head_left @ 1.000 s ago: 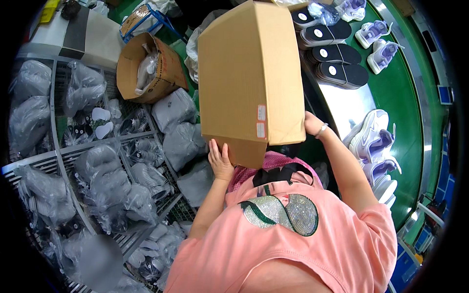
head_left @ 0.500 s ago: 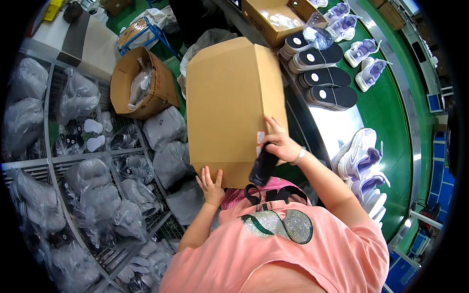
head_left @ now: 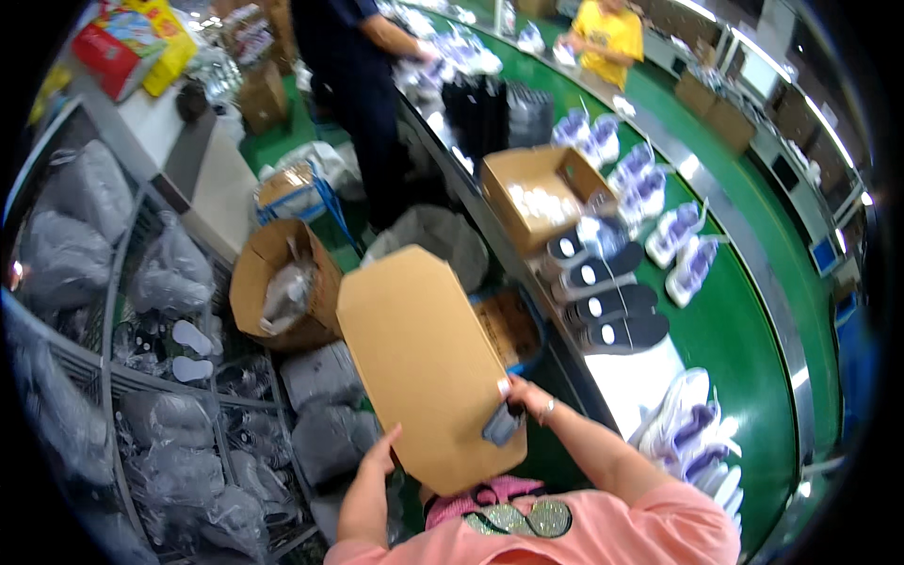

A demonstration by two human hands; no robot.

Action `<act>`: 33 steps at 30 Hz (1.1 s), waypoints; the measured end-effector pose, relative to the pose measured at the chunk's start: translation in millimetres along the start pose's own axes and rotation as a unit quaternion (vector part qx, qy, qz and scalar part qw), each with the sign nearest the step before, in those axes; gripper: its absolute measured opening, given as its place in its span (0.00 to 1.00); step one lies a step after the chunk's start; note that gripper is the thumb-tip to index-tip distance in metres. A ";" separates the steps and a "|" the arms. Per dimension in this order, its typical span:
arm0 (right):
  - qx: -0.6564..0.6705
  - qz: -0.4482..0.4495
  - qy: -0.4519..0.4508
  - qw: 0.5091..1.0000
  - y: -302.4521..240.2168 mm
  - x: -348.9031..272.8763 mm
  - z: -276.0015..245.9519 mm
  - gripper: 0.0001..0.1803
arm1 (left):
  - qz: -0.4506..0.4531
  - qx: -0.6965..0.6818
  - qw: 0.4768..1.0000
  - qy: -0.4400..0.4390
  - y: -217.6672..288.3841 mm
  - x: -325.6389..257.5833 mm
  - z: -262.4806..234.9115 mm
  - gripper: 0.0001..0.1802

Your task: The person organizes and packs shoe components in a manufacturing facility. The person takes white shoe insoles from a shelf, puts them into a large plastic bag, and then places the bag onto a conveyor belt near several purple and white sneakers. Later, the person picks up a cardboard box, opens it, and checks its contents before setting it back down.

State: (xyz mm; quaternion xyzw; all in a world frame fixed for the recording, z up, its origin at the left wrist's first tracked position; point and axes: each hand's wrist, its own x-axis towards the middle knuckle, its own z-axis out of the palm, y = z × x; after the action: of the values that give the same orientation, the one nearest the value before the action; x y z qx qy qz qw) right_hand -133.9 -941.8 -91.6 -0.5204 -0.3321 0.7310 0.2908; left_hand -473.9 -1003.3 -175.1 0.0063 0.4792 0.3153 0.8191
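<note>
Cardboard sheet [head_left: 426, 363], big and flat, is up in front of the chest, tilted, held between both hands over the gap beside the conveyor. It's plain brown board with clipped corners, matte and smooth-faced; I'd judge it light and fairly stiff, but broad enough to flex or catch air, so the edges are the place to grip, one hand low, one on the side. Left hand [head_left: 380, 450] sits at the lower left edge, fingers spread, flat against the board from beneath. Right hand [head_left: 529, 399] is at the right edge, curled and pinching a small dark object [head_left: 502, 424] against the sheet; what that object is, I cannot tell.

Green conveyor belt [head_left: 744, 311] curves away on the right, glossy, carrying white and purple shoes [head_left: 680, 243]. Wire rack [head_left: 122, 377] on the left is packed with soft grey plastic bags. An open carton [head_left: 541, 193] of pale pieces sits by the belt, and a round cardboard bin [head_left: 278, 282] stands on the floor. Dark insoles [head_left: 612, 306] lie in a row, rubbery and flat.
</note>
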 end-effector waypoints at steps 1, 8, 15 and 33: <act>-0.009 -0.020 -0.024 0.999 15.9 6.1 -8.1 0.31 | -0.027 -0.058 0.998 -0.017 -13.4 -2.1 -1.1 0.24; 0.108 -0.027 -0.016 0.994 -42.8 -35.1 1.3 0.16 | 0.161 0.083 0.981 -0.068 8.3 -122.0 86.6 0.55; 0.169 -0.328 -0.225 0.902 -188.0 -17.3 89.5 0.11 | 0.561 0.168 0.810 0.023 122.1 -317.8 160.8 0.42; 0.270 -0.197 -0.195 0.922 -143.1 -45.4 297.7 0.09 | 0.803 -0.041 0.432 0.409 343.3 -857.0 215.0 0.29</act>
State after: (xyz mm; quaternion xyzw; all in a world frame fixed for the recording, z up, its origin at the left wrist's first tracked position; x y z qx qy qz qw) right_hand -393.4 -943.9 117.8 -0.1930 -0.2679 0.8078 0.4883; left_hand -772.6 -1113.4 717.8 0.2252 0.5240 0.8159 -0.0946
